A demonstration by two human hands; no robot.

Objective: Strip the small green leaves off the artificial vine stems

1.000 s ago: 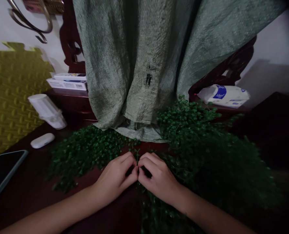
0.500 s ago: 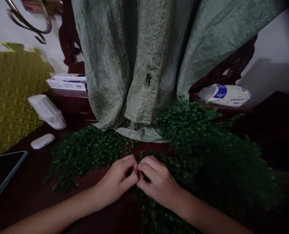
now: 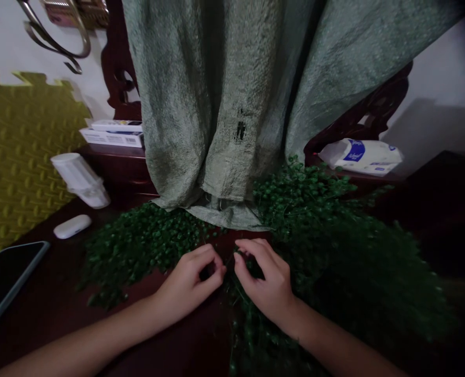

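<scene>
Dim light swallows most detail near the bottom and right edges, where the big heap of green plastic sprigs (image 3: pixel 334 251) fades into black and its far side cannot be made out. Between the two hands a thin green stem (image 3: pixel 229 257) is barely visible; it seems to stand roughly upright, running away from the person toward the hanging green cloth (image 3: pixel 232 104), but its ends are lost among fingers and foliage. The left hand (image 3: pixel 191 283) is curled tight, thumb pressed to forefinger, apparently pinching something small at the stem's base, though what it pinches is hidden. The right hand (image 3: pixel 265 280) has its fingers bent and spread over the sprigs just beside the stem; whether it grasps anything cannot be told. A smaller heap of beaded greenery (image 3: pixel 138 246) lies on the dark wooden table (image 3: pixel 40 303) left of the hands. Farther left are a white earbud case (image 3: pixel 72 226), a phone (image 3: pixel 4 277) cut off by the frame edge, and a white capped container (image 3: pixel 81 179).
</scene>
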